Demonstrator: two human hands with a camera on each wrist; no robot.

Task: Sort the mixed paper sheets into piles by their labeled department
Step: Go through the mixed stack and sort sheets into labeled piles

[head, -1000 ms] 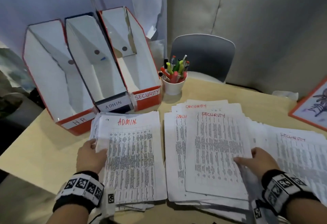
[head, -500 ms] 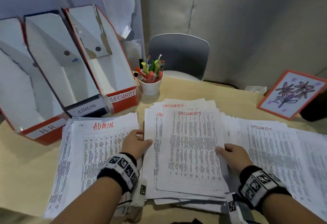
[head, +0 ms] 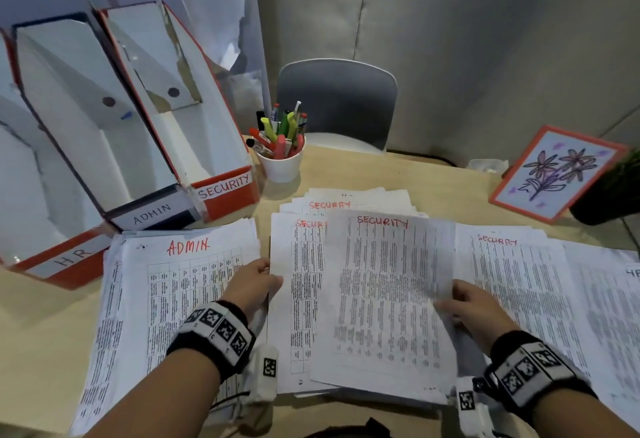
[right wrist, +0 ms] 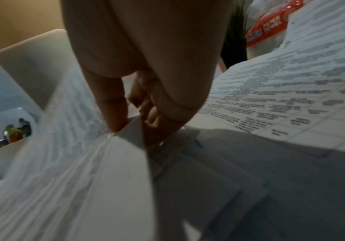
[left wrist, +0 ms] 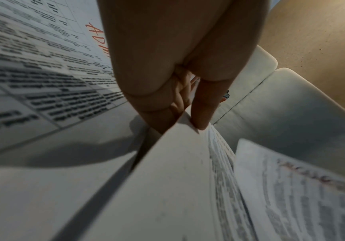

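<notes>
Left hand and right hand are each pinching a side edge of the SECURITY stack, lying mid-table, long axis away from person, headers far.

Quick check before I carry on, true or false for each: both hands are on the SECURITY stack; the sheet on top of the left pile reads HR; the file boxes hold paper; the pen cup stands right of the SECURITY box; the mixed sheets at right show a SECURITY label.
1. Both hands are on the SECURITY stack. True: the left hand grips its left edge, the right hand its right edge.
2. The left pile's top sheet reads HR. False: the left pile is headed ADMIN.
3. The file boxes hold paper. False: what shows inside the HR box, ADMIN box and SECURITY box is bare.
4. The pen cup stands right of the SECURITY box. True.
5. The mixed sheets show a SECURITY label. True.
</notes>
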